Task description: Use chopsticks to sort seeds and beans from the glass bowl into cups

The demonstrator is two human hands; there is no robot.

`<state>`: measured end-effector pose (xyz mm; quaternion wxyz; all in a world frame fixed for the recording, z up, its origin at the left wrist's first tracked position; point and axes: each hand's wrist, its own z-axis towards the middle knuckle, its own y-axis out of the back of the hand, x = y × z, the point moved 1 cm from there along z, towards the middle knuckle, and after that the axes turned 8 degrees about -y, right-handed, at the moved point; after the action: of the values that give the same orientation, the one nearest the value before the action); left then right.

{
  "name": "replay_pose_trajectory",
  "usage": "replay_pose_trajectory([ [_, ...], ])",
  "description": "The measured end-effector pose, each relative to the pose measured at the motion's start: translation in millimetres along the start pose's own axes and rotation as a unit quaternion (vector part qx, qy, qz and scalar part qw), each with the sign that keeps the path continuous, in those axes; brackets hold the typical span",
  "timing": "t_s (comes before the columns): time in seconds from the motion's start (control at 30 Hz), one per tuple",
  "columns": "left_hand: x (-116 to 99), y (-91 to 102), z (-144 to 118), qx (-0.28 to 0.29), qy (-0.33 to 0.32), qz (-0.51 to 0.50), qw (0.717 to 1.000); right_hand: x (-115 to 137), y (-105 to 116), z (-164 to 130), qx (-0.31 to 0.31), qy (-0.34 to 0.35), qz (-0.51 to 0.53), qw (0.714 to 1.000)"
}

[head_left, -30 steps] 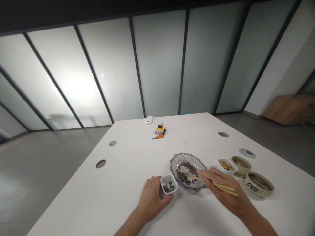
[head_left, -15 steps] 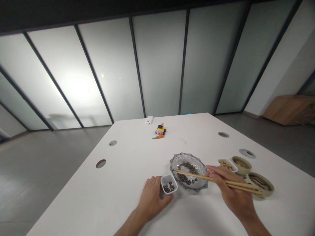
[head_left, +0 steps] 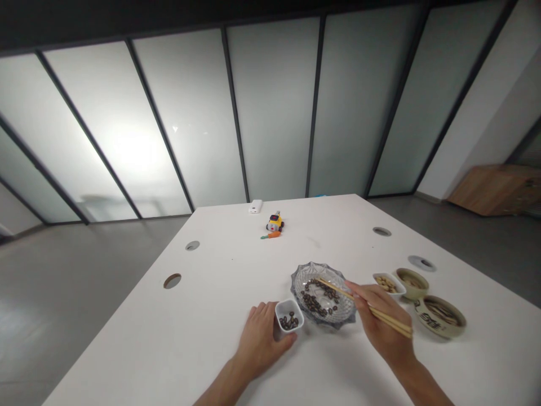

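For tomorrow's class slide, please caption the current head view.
Left hand around a square white bowl of dark beans; right hand holding chopsticks over a glass bowl of more beans.

Both forearms (head_left: 226,376) and the near side of the worktop (head_left: 186,321) are cut off. The right hand (head_left: 382,318) hides the middle of the chopsticks (head_left: 391,322). How their tips meet the dark beans (head_left: 313,303) is too small to tell.

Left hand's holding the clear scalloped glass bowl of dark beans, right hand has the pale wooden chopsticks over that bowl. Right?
One error: the left hand holds the small white square bowl, not the clear scalloped glass bowl, per the head view. The right hand does have the pale wooden chopsticks over the glass one.
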<state>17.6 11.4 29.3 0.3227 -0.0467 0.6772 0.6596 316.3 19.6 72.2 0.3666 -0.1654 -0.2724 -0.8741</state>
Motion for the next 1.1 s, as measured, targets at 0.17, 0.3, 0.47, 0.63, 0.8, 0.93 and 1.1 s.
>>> replay_pose_trajectory([
  [0.17, -1, 0.5, 0, 0.004, 0.001, 0.001, 1.0, 0, -9, -5, 0.028, 0.009, 0.029, 0.999],
  [0.3, -2, 1.1, 0, 0.006, 0.001, -0.005, 1.0, -4, -13, -7, 0.051, 0.001, 0.053, 0.997],
  [0.47, -3, 2.4, 1, 0.006, 0.006, -0.009, 1.0, -3, -13, -5, 0.064, 0.005, 0.06, 0.996],
  [0.63, -2, 1.0, 0, 0.001, -0.001, -0.009, 1.0, -2, -10, -3, 0.089, 0.004, 0.062, 0.994],
  [0.8, 0, -0.5, 0, 0.001, -0.005, -0.01, 1.0, -2, -9, -3, 0.075, -0.001, 0.054, 0.996],
  [0.93, -2, 1.1, 0, 0.0, -0.003, -0.009, 1.0, -1, -9, -3, 0.063, -0.009, 0.046, 0.997],
  [1.1, -3, 3.3, 0, 0.008, 0.004, -0.003, 1.0, 1, -9, -2, 0.074, -0.003, 0.063, 0.995],
])
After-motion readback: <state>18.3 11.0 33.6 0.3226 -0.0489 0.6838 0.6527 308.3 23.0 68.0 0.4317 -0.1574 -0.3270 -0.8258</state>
